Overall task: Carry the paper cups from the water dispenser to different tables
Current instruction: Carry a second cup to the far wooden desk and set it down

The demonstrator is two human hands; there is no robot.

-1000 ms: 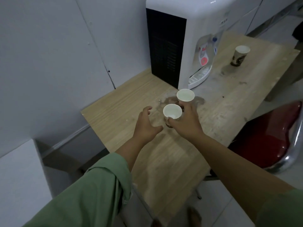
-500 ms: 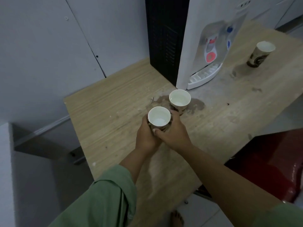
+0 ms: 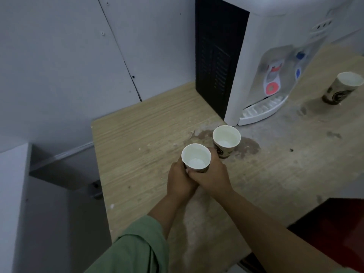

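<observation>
Both hands (image 3: 197, 177) around logo-printed cup (image 3: 196, 157)

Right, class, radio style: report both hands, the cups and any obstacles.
Left hand and right hand both wrapped on near cup. Second cup close behind, standing on wet patch. Third cup beside dispenser.

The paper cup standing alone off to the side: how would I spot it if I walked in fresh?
Find the white water dispenser on the wooden table. Past its drip tray, near the picture's right edge, stands a dark-printed paper cup. Unlike the two cups in front of the dispenser, it stands apart from both hands.
</observation>
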